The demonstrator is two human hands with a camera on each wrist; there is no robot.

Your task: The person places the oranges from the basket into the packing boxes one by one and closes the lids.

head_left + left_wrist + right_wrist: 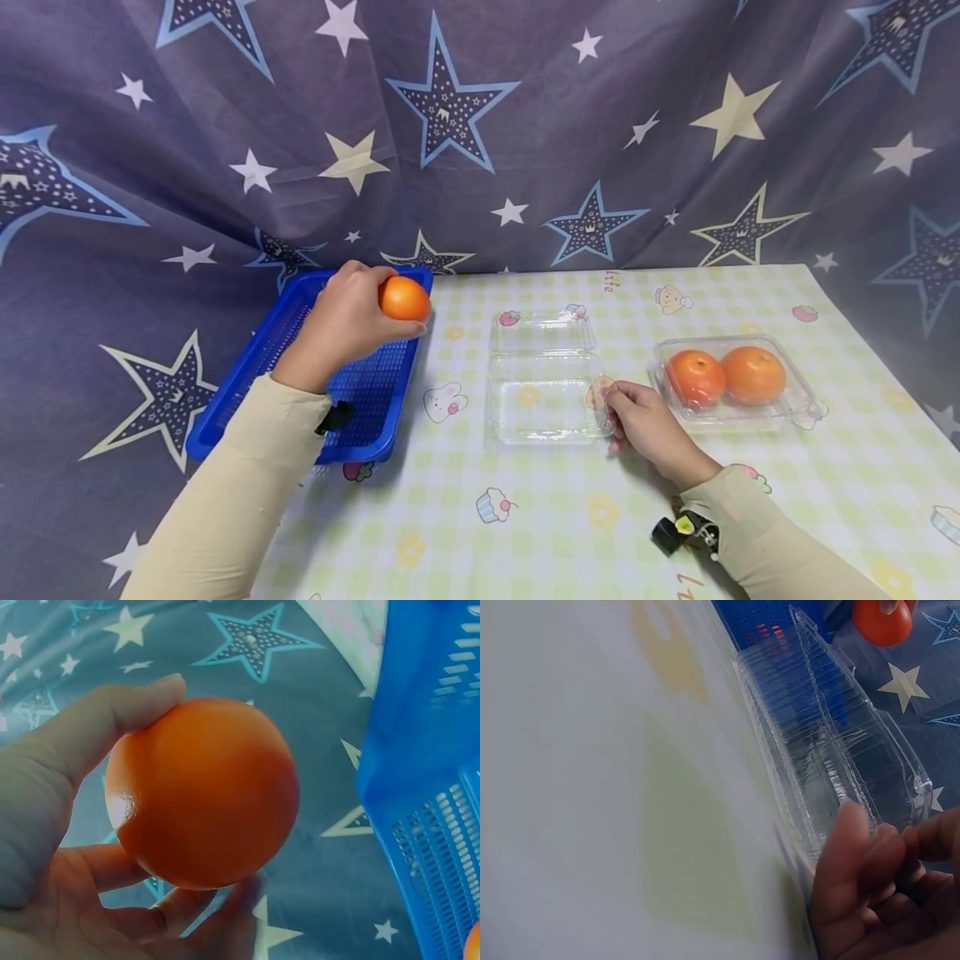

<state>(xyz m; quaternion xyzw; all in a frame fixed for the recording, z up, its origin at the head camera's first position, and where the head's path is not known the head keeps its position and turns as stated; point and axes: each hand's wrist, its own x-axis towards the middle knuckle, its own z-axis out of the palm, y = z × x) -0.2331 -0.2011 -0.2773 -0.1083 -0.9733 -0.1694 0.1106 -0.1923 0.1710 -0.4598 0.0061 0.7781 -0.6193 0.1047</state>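
Star-print cloth backs the table (675, 517); left hand (341, 325) wraps an orange (404, 298) above the blue tray (262, 367). Right hand (645, 421) pinches the empty clear box (543, 392); better hold it steady.

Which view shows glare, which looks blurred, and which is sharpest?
Left wrist view: a small glare spot on the orange held by the left hand. Right wrist view: tablecloth blurred, clear container sharper. Head view: sharpest, evenly lit, soft shadows.

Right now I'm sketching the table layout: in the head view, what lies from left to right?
blue basket → left hand holding an orange → open clear box → right hand → clear box with two oranges
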